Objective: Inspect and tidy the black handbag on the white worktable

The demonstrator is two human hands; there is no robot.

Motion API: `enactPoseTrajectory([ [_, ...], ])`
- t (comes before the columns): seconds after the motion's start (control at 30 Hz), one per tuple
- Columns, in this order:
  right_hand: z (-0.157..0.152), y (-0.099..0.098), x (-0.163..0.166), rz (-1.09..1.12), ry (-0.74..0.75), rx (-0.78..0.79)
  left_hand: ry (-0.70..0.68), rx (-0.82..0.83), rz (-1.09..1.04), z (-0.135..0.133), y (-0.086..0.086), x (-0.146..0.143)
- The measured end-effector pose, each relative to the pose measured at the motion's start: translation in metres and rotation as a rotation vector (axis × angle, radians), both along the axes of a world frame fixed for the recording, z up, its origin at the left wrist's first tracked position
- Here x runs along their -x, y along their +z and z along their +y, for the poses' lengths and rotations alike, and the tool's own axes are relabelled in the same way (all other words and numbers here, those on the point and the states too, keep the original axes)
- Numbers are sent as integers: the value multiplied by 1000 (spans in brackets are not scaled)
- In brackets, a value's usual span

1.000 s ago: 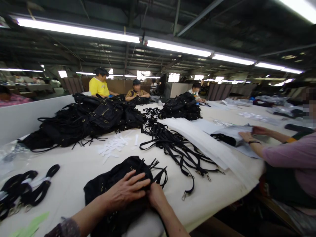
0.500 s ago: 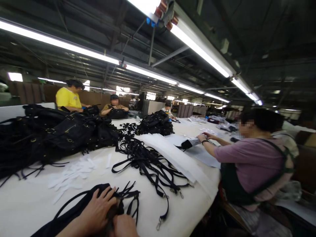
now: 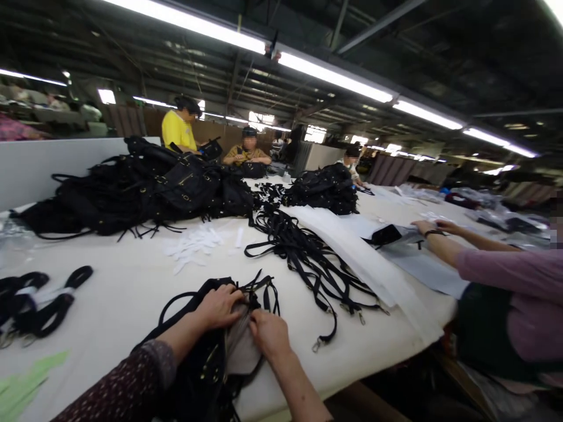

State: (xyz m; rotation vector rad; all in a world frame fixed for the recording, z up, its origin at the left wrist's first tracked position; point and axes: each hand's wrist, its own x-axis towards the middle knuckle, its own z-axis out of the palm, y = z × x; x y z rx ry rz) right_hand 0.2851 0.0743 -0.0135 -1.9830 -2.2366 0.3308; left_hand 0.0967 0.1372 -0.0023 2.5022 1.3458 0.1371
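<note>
A black bag (image 3: 197, 375) with thin straps lies on the white table (image 3: 118, 299) right in front of me, its mouth pulled apart so a grey lining (image 3: 240, 351) shows. My left hand (image 3: 217, 306) grips the bag's upper rim. My right hand (image 3: 268, 333) pinches the lining and the rim on the other side. The two hands almost touch over the opening.
A heap of black bags (image 3: 132, 190) sits at the back left, loose black straps (image 3: 308, 258) with clips in the middle, white tags (image 3: 193, 243), rolled straps (image 3: 35, 299) at left. A co-worker in a pink top (image 3: 510, 293) handles a pouch at right; other people sit at the far end.
The view swung right and back. My hands went from pressing flat on the bag's top to pulling its opening apart, so the grey lining now shows.
</note>
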Motion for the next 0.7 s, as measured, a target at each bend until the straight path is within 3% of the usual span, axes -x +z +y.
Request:
enactPoseTrajectory([
  [0.33,3,2,-4,-4,-45,35,8,-38,-59,-1,-7,5],
  [0.7,14,9,5,-197,93,33,32,-58,-127,-5,-11,10],
])
